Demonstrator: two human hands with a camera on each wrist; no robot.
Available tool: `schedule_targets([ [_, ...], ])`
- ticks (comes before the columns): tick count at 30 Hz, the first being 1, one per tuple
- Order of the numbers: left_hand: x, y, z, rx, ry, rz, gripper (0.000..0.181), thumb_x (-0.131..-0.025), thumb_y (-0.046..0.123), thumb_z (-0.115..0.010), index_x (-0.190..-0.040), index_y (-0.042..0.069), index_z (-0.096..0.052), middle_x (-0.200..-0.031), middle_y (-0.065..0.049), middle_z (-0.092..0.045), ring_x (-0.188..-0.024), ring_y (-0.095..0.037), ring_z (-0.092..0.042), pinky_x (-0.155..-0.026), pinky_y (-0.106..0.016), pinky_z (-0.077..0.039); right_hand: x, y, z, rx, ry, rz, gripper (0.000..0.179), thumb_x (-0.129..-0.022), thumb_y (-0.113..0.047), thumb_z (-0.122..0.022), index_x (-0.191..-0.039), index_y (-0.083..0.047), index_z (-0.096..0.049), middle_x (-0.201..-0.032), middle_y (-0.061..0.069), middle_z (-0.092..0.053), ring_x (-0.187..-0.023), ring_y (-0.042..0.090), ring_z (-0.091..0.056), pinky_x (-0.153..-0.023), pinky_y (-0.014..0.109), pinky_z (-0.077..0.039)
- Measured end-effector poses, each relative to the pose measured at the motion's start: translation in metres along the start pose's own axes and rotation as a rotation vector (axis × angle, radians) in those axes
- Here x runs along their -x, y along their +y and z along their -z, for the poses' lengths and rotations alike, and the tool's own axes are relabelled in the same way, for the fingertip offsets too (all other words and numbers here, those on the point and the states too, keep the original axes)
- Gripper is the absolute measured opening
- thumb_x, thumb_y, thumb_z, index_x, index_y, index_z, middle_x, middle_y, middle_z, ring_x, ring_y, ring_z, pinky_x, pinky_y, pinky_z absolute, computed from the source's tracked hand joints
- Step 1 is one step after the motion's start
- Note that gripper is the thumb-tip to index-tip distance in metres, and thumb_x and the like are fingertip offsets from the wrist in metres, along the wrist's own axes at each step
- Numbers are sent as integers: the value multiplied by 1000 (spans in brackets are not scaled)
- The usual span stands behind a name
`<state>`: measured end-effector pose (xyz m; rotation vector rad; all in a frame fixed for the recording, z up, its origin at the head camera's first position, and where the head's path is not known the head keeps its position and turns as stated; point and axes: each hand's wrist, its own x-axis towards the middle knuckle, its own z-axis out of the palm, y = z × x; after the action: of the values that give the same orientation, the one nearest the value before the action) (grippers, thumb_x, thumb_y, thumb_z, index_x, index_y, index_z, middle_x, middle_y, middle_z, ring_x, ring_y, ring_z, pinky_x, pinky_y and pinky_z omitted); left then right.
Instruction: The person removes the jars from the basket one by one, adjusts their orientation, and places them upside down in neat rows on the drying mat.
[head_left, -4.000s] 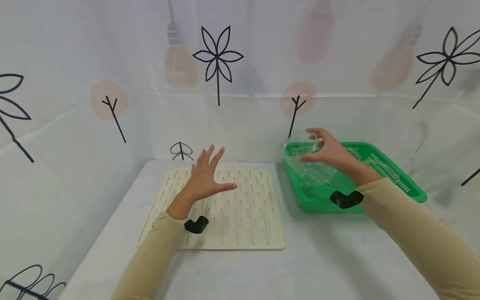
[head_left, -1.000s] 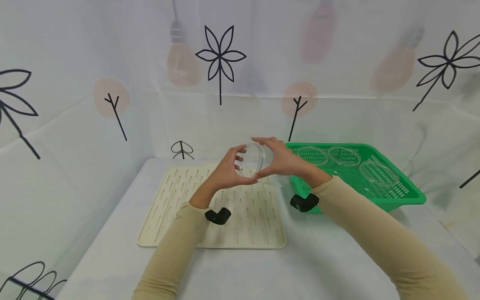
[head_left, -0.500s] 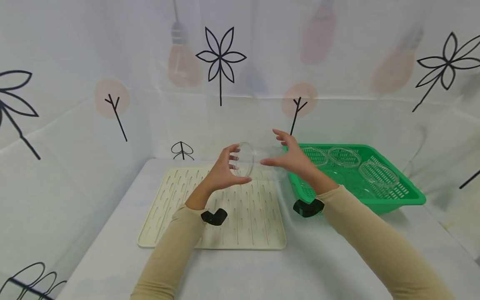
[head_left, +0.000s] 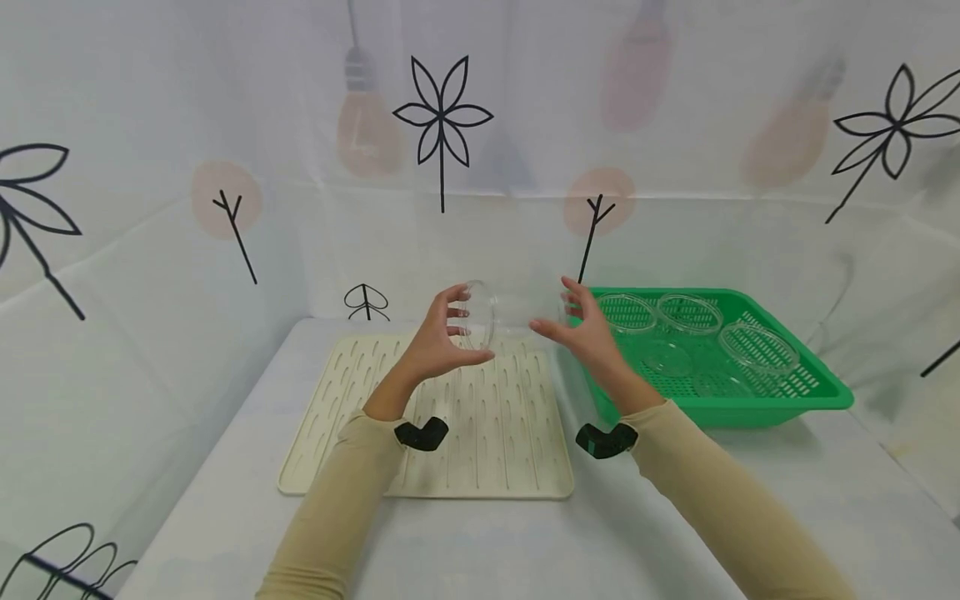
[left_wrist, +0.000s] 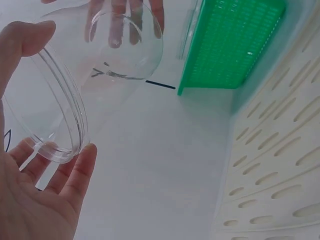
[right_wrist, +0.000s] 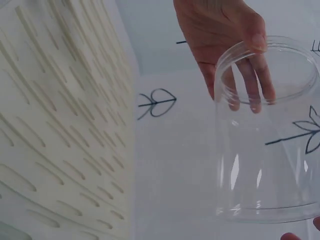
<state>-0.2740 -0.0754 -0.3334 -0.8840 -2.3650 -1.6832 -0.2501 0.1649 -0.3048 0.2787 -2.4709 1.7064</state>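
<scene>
A clear plastic jar (head_left: 525, 310) lies on its side in the air between both hands, above the cream mat (head_left: 450, 467). Its ringed mouth points to the left, where my left hand (head_left: 435, 337) grips the rim. In the left wrist view the thumb lies on the near side of that rim (left_wrist: 75, 112), with the fingers curled round the other side. At the base end, my right hand (head_left: 592, 333) holds the jar, thumb in front and fingers behind. Only fingertips (right_wrist: 291, 236) of this hand show in the right wrist view, close to the jar's bottom.
A green slotted basket (head_left: 795, 404) stands on the white table at the right, with several clear jars (head_left: 690, 315) inside. The mat has rows of raised oval ridges. A printed white curtain (head_left: 487, 242) hangs behind and to the left.
The jar came out of the basket in my right hand and over to my left. Since then my right hand has shifted from near the mouth to the base; the jar has moved slightly left.
</scene>
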Motion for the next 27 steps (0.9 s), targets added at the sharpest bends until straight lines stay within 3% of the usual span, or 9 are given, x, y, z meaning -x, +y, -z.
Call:
schedule_targets([
  [5,1,1,2,-5,18,-10,98,-70,11,-81,-145,13,-19,-141,-10,-30,-121,-26,-40,-93,-40,-44,4,12,-6,-52,16,-37,87,-83,-31,-70,-149,-17,-16,-148,15,-22,-133,32,-25,-99,55,-33],
  [12,1,-1,3,25,35,-54,97,-71,10,-81,-145,12,-19,-141,-12,-30,-121,-31,-39,-94,-48,-42,9,25,-16,-135,33,-59,84,-84,-26,-69,-149,-12,-17,-144,17,-28,-131,34,-26,-100,54,-31],
  [20,1,2,3,15,57,-64,96,-71,9,-80,-145,10,-18,-142,-12,-30,-121,-30,-40,-94,-44,-43,14,38,-32,-157,30,-76,71,-86,-24,-67,-140,-1,-27,-140,20,-31,-129,37,-30,-100,52,-31],
  [27,1,3,3,12,67,-76,96,-71,9,-79,-145,9,-17,-142,-14,-29,-121,-29,-41,-94,-42,-43,19,42,-41,-125,-27,-92,66,-86,-25,-66,-139,-4,-34,-139,21,-30,-130,37,-29,-101,55,-30],
])
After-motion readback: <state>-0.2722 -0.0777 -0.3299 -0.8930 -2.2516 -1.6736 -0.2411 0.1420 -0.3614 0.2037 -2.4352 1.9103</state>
